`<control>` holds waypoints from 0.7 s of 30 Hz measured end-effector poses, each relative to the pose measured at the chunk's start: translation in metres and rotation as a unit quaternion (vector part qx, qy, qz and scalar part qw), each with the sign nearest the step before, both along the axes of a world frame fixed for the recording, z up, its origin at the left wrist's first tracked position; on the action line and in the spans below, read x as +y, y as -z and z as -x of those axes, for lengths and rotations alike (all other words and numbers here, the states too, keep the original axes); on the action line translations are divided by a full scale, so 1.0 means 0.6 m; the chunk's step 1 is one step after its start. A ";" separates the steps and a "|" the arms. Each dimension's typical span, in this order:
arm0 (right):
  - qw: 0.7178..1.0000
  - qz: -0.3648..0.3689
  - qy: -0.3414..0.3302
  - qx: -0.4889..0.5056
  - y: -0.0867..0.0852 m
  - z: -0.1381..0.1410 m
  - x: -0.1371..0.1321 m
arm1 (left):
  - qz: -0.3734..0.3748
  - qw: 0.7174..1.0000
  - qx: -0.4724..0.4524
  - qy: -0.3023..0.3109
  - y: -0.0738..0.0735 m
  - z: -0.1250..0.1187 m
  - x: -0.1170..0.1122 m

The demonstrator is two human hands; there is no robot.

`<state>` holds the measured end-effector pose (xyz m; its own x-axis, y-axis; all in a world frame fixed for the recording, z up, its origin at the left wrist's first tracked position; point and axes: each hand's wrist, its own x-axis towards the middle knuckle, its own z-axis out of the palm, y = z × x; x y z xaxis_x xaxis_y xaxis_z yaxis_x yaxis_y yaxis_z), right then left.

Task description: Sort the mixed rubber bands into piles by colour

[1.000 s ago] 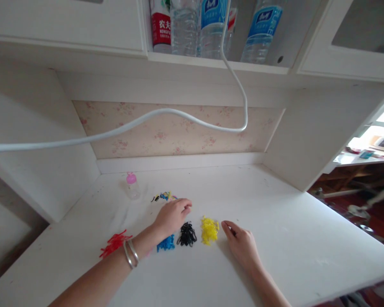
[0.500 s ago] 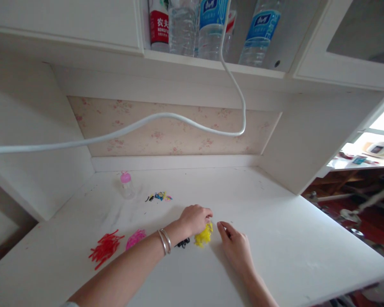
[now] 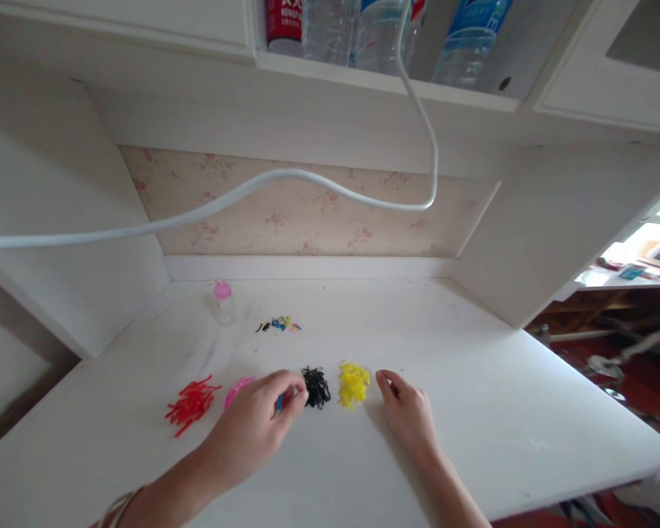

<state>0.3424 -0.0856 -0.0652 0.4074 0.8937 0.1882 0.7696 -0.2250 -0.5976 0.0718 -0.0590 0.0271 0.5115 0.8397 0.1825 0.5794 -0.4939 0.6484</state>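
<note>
My left hand [image 3: 267,411] is above the table with thumb and fingers pinched together, just left of a pile of black rubber bands [image 3: 316,387]. A bit of blue [image 3: 279,403] shows in the gap between its fingers; whether it is held or lies behind, I cannot tell. My right hand [image 3: 407,411] is closed in a pinch to the right of a pile of yellow rubber bands [image 3: 353,384], not touching it. What its fingertips hold, if anything, is too small to see. Pink bands [image 3: 236,390] are partly hidden behind my left hand. Red strips [image 3: 191,405] lie farther left.
A small clear bottle with a pink cap [image 3: 224,302] stands at the back left. Mixed coloured bands [image 3: 279,324] lie near the table's back. A white cable [image 3: 286,174] hangs across the view, below a shelf of water bottles [image 3: 330,33].
My left hand has moved left and nearer from the yellow pile, uncovering the black and yellow bands. My right hand stays almost in place. The view has tilted slightly down.
</note>
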 end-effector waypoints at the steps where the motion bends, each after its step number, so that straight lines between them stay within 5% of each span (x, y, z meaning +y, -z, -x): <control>1: 1.000 0.001 0.001 -0.003 0.000 0.000 0.000 | 0.029 0.999 -0.011 -0.017 0.011 0.024 -0.021; 6: 1.000 0.009 0.006 -0.011 0.003 -0.001 0.004 | 0.153 0.976 -0.093 -0.127 0.102 0.124 -0.083; 10: 1.000 0.009 0.007 0.008 0.004 0.001 0.007 | 0.182 0.954 -0.140 -0.192 0.149 0.153 -0.096; 21: 0.998 0.019 0.011 0.052 0.003 -0.011 0.032 | 0.205 0.946 -0.182 -0.175 0.136 0.154 -0.097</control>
<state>0.3490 -0.0663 -0.0673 0.4419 0.8903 0.1101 0.6984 -0.2644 -0.6650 -0.0204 -0.1172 -0.0545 0.1560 0.9841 -0.0849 0.3612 0.0232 0.9322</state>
